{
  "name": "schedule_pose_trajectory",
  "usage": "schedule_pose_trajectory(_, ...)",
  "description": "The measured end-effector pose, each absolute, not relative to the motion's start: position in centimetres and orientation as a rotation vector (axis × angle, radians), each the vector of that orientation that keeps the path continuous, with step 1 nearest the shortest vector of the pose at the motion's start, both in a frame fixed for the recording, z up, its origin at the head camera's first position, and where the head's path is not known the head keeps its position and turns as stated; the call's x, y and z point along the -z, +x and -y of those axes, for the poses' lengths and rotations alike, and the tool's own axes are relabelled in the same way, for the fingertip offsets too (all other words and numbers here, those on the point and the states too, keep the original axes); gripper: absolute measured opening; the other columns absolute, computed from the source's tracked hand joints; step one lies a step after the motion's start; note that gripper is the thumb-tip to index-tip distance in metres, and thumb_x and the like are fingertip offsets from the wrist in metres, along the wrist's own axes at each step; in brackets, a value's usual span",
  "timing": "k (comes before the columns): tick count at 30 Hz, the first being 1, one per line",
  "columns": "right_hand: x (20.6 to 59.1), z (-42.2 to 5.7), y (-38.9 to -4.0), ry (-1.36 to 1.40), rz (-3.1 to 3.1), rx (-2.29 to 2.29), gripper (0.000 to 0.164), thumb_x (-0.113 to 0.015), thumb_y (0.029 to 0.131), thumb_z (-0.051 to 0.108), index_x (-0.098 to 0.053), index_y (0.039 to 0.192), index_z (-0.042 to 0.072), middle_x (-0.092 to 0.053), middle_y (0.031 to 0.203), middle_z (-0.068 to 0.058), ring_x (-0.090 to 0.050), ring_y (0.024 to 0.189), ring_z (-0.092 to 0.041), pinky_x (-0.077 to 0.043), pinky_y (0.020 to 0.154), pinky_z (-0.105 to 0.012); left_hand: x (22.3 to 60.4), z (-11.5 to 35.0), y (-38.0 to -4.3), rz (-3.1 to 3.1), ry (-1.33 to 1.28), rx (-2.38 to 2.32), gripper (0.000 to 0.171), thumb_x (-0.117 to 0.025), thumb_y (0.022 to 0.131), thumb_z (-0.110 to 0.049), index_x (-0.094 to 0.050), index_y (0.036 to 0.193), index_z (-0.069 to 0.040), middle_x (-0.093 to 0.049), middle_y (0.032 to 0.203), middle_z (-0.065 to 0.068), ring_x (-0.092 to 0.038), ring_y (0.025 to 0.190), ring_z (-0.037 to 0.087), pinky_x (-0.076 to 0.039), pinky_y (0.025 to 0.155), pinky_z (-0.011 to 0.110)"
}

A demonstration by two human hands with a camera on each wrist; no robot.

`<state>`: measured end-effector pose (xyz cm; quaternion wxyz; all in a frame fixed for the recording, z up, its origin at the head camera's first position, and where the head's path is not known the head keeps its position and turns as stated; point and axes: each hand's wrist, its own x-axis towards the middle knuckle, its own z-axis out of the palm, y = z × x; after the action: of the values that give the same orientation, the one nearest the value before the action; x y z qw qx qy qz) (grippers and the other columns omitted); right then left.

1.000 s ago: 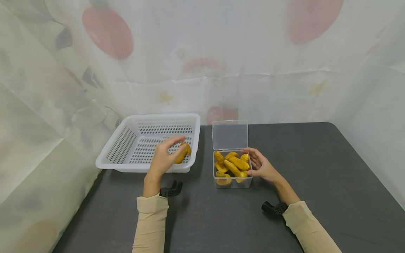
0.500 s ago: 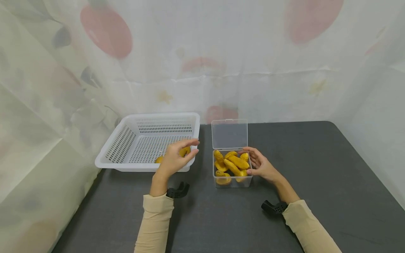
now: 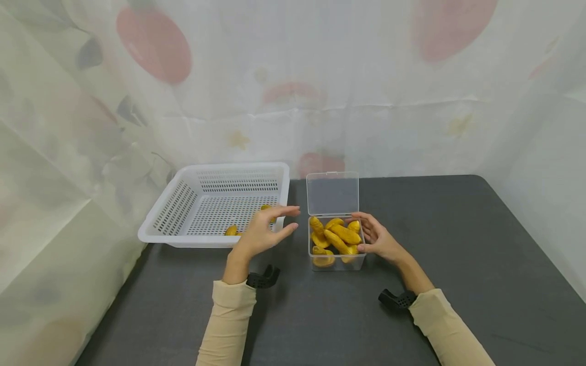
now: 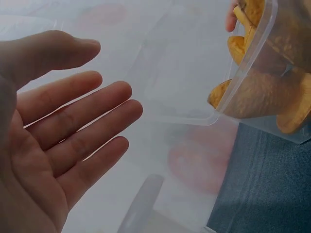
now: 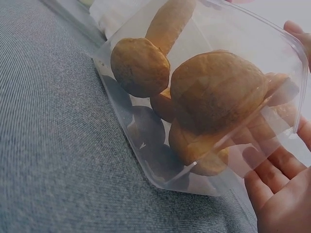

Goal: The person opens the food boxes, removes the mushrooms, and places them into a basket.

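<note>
My left hand [image 3: 261, 234] hovers over the right front corner of the white basket [image 3: 183, 240], its fingertips past the rim toward the box. In the left wrist view the fingers [image 4: 92, 121] are extended and the palm holds nothing. Yellow mushrooms [image 3: 231, 230] lie in the basket, partly hidden by this hand. The clear plastic box [image 3: 339, 266] stands to the right with its lid [image 3: 332, 193] raised, and several yellow mushrooms [image 3: 336, 243] are heaped inside. My right hand [image 3: 382, 244] holds the box by its right side, thumb toward the front and fingers toward the back.
Both containers stand on a dark grey table [image 3: 458, 244]. A patterned white curtain [image 3: 389, 122] hangs behind it, and another patterned sheet [image 3: 55, 203] covers the left side. Black camera mounts [image 3: 263, 278] sit on the wrists.
My left hand has moved right, from over the basket toward the box, uncovering mushrooms near the basket's front wall. My right hand and the box have stayed put.
</note>
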<state>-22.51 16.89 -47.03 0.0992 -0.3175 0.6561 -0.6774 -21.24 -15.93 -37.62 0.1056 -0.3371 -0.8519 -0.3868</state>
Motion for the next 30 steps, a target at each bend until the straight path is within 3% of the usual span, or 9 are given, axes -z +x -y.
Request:
schedule_pose_trajectory(5,47.0,-16.9,-22.5,-0.940,-1.933,2.003,0.074,-0.068,0.088,0.006,-0.024,0.146,-0.002,-0.045,0.138,0.006,-0.045,0.131,0.004,-0.038,0.106,-0.005,37.7,15.4,-21.3,2.529,-1.079,1.118,0.038,-0.071,0.086,-0.013,-0.065,0.123,-0.006,-0.072,0.117,0.009,-0.067,0.110,0.024,-0.054,0.097,0.046)
schedule_pose_trajectory(11,47.0,-16.9,-22.6,-0.963,-1.915,2.012,0.074,-0.068,0.088,0.005,-0.023,0.146,-0.004,-0.045,0.139,0.007,-0.045,0.130,0.004,-0.040,0.105,-0.006,37.9,14.6,-21.2,2.550,-1.186,1.084,0.040,-0.073,0.085,-0.014,-0.065,0.122,-0.003,-0.073,0.112,0.011,-0.069,0.105,0.023,-0.057,0.094,0.039)
schedule_pose_trajectory(21,47.0,-16.8,-22.6,-0.949,-1.935,1.993,0.073,-0.067,0.088,0.006,-0.023,0.147,-0.002,-0.045,0.139,0.009,-0.044,0.131,0.005,-0.038,0.106,-0.005,38.5,13.4,-21.1,2.709,-1.299,1.146,0.040,-0.072,0.086,-0.019,-0.065,0.121,-0.002,-0.070,0.120,0.012,-0.067,0.110,0.024,-0.055,0.098,0.039)
schedule_pose_trajectory(30,47.0,-16.8,-22.6,-0.925,-1.936,1.987,0.074,-0.068,0.089,0.008,-0.023,0.147,-0.001,-0.044,0.139,0.009,-0.044,0.131,0.006,-0.037,0.107,-0.005,38.9,12.5,-21.1,2.741,-1.382,1.136,0.037,-0.072,0.086,-0.020,-0.067,0.118,-0.002,-0.072,0.115,0.013,-0.068,0.108,0.026,-0.055,0.097,0.045)
